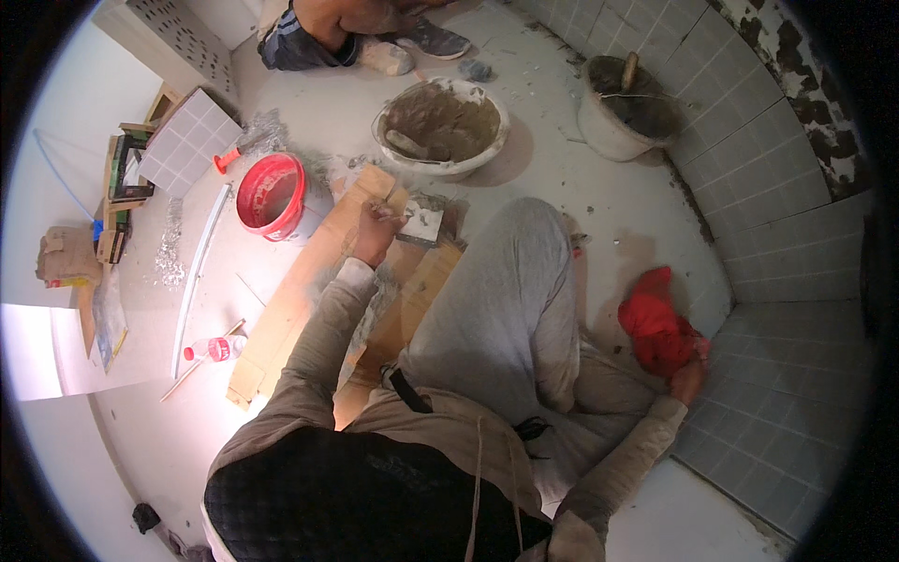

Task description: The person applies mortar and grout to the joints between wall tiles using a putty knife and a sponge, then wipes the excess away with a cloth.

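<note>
Clothing [328, 487], red cloth [653, 323], floor [323, 105], tiled wall [768, 375]

Bare left hand [375, 234] stretched left of the raised grey-trousered knee [532, 220]. Bare right hand [688, 379] way right, fingers curled.

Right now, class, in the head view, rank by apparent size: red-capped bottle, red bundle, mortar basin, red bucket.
1. Mortar basin
2. Red bucket and red bundle: too alike to rank
3. Red-capped bottle
</note>
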The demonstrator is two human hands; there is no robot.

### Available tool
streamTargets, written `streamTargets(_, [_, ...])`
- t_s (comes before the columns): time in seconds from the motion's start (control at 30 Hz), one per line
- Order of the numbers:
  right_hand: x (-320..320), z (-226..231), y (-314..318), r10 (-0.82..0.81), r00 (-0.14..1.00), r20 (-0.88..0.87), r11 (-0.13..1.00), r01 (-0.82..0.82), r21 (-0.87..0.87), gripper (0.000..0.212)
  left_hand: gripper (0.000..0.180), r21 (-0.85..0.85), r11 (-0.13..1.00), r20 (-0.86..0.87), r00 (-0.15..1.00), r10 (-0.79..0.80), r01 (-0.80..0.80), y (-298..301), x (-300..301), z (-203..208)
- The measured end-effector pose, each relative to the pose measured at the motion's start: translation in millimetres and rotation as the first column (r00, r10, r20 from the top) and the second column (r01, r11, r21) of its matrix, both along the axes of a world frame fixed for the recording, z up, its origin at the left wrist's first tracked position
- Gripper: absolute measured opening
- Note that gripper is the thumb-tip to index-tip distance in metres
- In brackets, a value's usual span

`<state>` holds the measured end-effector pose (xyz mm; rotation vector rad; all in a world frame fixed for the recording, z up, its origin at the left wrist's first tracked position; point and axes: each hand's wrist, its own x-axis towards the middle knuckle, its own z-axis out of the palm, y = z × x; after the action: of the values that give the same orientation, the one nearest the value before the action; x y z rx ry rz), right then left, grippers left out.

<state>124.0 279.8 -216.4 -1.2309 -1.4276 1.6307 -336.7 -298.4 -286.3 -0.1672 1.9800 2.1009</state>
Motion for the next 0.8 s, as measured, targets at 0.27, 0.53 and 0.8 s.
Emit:
streamTargets(0.27, [-8, 21, -30, -0.062, 0.993, -0.104, 0.984, 0.044, -0.174, 0.029, 0.057, -0.014, 0.999, -0.098, 0.994, 0.050, -0.051, -26, -16, -4])
streamTargets(0.53, [-26, 31, -34, -0.078, 0.997, -0.015, 0.982, 0.074, -0.174, 0.033, 0.068, -0.182, 0.898, -0.204, 0.909, 0.364, -0.401, -62, -24, -14])
streamTargets(0.8, [24, -35, 17, 0.232, 0.892, 0.387, 0.893, -0.353, 0.278, 0.035, 0.051, -0.718, 0.414, -0.608, 0.794, 0.018, -0.559, -36, -3, 28])
